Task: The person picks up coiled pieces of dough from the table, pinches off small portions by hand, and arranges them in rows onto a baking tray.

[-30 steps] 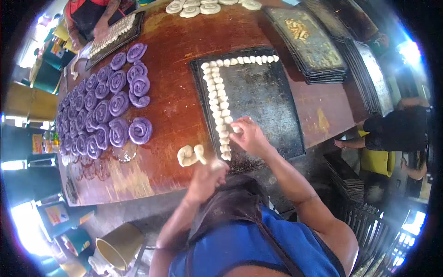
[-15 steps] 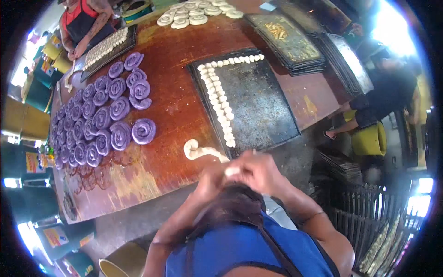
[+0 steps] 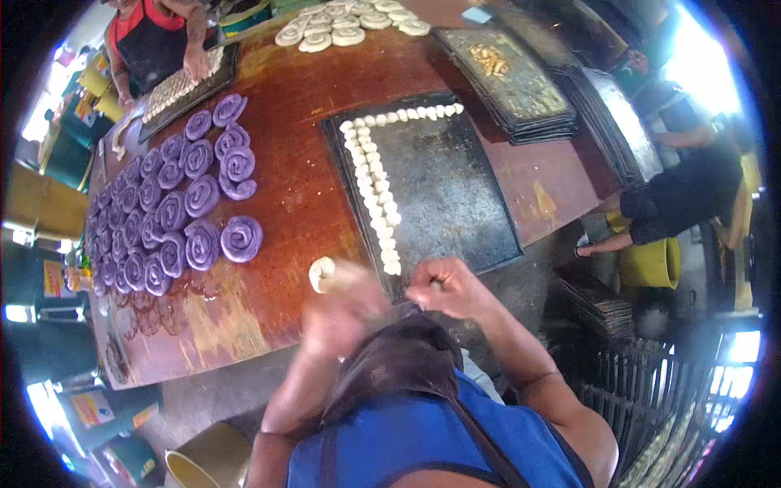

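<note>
My left hand (image 3: 343,315) is smeared by motion at the table's near edge, beside a pale dough strip (image 3: 323,275) that it partly covers; its fingers cannot be made out. My right hand (image 3: 446,288) is closed just off the near edge of the black tray (image 3: 455,195), with a small bit of pale dough (image 3: 437,285) showing between its fingers. Small pale dough pieces (image 3: 370,175) line the tray's left side in a double row and run along its far edge.
Purple dough spirals (image 3: 171,207) cover the left of the table (image 3: 285,163). Pale spirals (image 3: 346,24) lie at the far edge. Stacked trays (image 3: 521,89) stand at the right. A co-worker (image 3: 154,41) reaches over another tray at far left; another person (image 3: 691,187) is at right.
My hands, together half a second ago, are now apart. The left moved left over the dough strip. The far-left co-worker's hand has moved onto their tray.
</note>
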`<state>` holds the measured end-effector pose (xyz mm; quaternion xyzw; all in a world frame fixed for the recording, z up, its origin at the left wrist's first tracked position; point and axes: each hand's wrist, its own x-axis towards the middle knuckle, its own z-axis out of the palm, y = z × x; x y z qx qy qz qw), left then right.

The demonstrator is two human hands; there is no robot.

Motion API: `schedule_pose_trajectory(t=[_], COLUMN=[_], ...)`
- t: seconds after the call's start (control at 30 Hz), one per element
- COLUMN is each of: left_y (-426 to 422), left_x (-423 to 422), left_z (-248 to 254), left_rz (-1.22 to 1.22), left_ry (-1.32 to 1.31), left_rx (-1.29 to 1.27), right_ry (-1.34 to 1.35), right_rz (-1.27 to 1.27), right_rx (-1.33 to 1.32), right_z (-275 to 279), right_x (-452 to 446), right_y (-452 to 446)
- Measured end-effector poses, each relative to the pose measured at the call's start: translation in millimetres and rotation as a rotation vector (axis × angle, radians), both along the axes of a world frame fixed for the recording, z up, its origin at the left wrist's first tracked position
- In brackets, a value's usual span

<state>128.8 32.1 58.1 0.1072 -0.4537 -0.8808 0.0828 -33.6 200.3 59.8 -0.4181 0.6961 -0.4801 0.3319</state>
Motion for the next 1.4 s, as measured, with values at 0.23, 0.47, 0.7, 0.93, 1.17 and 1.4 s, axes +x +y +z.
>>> schedule_pose_trajectory(t=[0.23, 0.47, 0.7, 0.93, 1.17, 1.4], left_y=[41.5, 13.5, 23.4, 40.2, 9.3, 46.2], left_x=[-8.0, -9.0, 39.8, 22.2, 4.4, -6.1], left_z=[-10.4, -34.8, -44.6, -23.0, 0.0, -10.9], left_rz=[-0.038, 0.492, 0.001, -0.195, 0.195, -0.068], left_ry=[-0.438, -0.319, 0.139, -0.142, 0.205, -0.504], left_rx=[-0.25, -0.367, -1.056, -0.46, -0.426, -0.244], right_ry=[0.386, 0.189, 0.206, 0.561, -0.103, 0.436], right_rz=[-0.106, -0.09, -0.041, -0.273, 0.063, -0.072], right_rx=[-0.032, 0.143, 0.029, -0.098, -0.214, -0.131], right_z=[-108.5, -18.9, 45.4, 25.9, 10.1, -106.2], right_x=[-64.5, -25.8, 76.1, 91.0, 22.3, -52.7], right_y=[-57.1, -42.0, -8.2, -16.2, -5.1, -38.4])
